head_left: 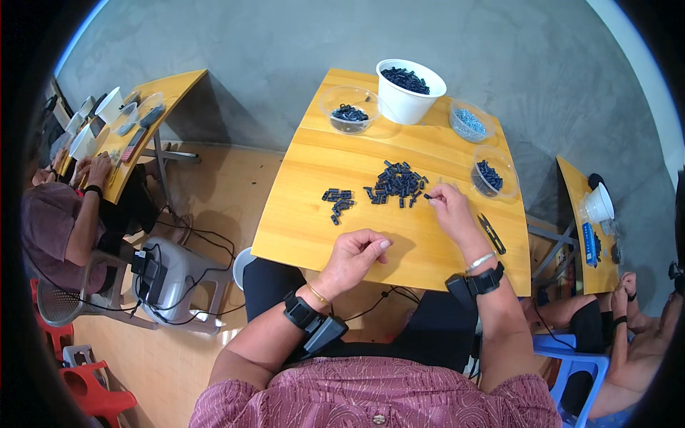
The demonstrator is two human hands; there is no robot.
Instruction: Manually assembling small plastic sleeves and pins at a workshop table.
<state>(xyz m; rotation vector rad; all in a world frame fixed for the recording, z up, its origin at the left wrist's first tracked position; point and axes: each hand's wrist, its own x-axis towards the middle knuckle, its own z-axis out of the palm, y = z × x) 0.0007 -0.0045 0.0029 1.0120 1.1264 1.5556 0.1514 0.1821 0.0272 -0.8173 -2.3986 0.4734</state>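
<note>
My right hand (452, 211) pinches one small black plastic piece (428, 196) between thumb and fingertips, at the right side of a heap of similar black pieces (398, 181). Closer to the table's front edge, my left hand (354, 261) rests with its fingers curled in and the thumb laid over them. Whatever it may hold is hidden. A smaller group of black pieces (338, 203), some with thin loops showing, lies left of the heap. Black thread snips (491, 234) lie to the right of my right hand.
Along the far side of the yellow wooden table (300, 228) stand a white bucket (404, 104) of black pieces, a clear bowl (349, 127) of dark pieces and a tub (471, 133) of small silvery-blue parts. Another clear bowl (494, 191) sits at right. People work at tables on both sides.
</note>
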